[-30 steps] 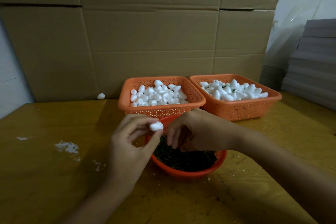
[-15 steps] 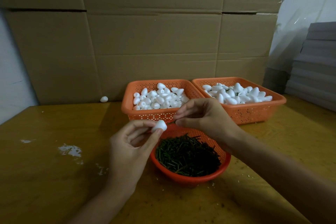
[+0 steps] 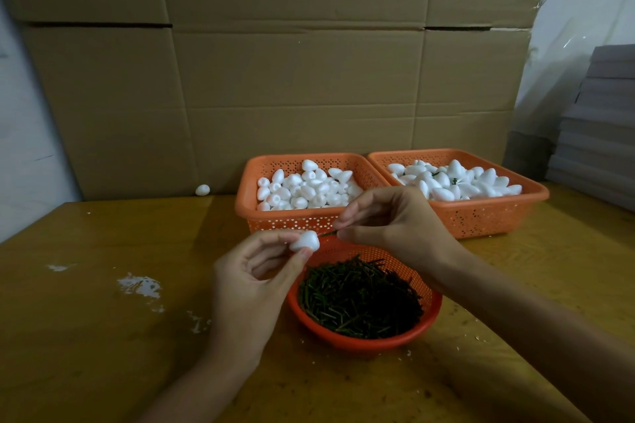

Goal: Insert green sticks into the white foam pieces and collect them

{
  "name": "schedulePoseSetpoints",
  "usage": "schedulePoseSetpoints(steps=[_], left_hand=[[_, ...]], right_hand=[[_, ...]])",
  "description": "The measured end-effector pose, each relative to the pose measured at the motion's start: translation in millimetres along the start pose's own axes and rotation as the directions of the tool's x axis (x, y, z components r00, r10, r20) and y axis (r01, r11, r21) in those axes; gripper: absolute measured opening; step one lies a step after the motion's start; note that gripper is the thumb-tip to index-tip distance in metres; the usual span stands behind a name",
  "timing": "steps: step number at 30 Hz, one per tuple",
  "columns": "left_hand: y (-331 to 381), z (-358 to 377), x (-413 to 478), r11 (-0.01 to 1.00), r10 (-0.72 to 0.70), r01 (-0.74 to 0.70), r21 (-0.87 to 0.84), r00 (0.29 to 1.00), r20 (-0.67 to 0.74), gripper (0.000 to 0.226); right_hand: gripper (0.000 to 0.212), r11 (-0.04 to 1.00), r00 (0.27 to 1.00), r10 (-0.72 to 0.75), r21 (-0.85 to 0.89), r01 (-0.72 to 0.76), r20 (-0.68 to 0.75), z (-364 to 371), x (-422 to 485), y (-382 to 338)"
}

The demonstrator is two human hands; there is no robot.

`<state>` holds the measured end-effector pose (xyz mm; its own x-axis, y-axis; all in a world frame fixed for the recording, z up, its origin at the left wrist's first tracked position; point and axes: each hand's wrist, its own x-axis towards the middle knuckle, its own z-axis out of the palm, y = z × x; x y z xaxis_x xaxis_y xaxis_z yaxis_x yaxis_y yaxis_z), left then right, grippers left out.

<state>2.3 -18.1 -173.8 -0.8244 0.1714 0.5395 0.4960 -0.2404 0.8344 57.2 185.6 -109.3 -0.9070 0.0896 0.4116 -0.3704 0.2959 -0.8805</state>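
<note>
Two hands are seen in the head view above the round basket (image 3: 426, 316) of green sticks: a white foam piece (image 3: 305, 241) is pinched by the left hand (image 3: 254, 288), and a green stick (image 3: 328, 234), its tip at the foam, is pinched by the right hand (image 3: 395, 227).

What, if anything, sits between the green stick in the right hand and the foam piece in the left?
Nothing visible. The right hand pinches the green stick. Its free end points straight at the foam piece, which is pinched in the left hand, and the short gap between them is open. Whether the tip is already in cannot be told.
</note>
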Motion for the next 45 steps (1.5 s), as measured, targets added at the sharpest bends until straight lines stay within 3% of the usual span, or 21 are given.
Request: schedulePoseSetpoints(steps=[10, 18, 29, 33, 35, 37, 41, 45], left_hand=[[-4, -3, -1, 0.991, 0.086, -0.094, 0.100, 0.993, 0.076, 0.024], [-4, -3, -1, 0.992, 0.076, -0.083, 0.095, 0.994, 0.080, 0.022], [-3, -2, -3, 0.984, 0.095, -0.109, 0.138, 0.990, 0.100, 0.021], [0, -1, -4, 0.979, 0.089, -0.106, 0.172, 0.991, 0.103, 0.036], [3, 1, -5, 0.976, 0.085, -0.109, 0.191, 0.988, 0.126, 0.051], [6, 3, -8, 0.965, 0.096, -0.130, 0.227, 0.983, 0.155, 0.052], [7, 5, -13, 0.923, 0.131, -0.206, 0.326, 0.962, 0.238, 0.043], [9, 6, -12, 0.871, 0.195, -0.305, 0.386, 0.935, 0.297, 0.033]], right_hand=[[0.015, 0.993, 0.993, -0.079, -0.087, 0.086, 0.085, 5, -1, 1], [0.018, 0.981, 0.992, -0.097, -0.159, 0.109, 0.080, 8, -2, 3], [0.022, 0.878, 0.981, -0.121, -0.445, 0.178, 0.152, 2, -2, -8], [0.018, 0.889, 0.982, -0.102, -0.427, 0.163, 0.162, 0, -1, -10], [0.014, 0.912, 0.991, -0.106, -0.389, 0.131, 0.086, -11, 5, -16], [0.011, 0.915, 0.981, -0.163, -0.388, 0.109, -0.109, -37, 13, -23], [0.010, 0.846, 0.836, -0.301, -0.533, 0.012, -0.459, -101, 20, -22], [0.013, 0.721, 0.759, -0.312, -0.663, -0.203, -0.571, -135, 20, 10]])
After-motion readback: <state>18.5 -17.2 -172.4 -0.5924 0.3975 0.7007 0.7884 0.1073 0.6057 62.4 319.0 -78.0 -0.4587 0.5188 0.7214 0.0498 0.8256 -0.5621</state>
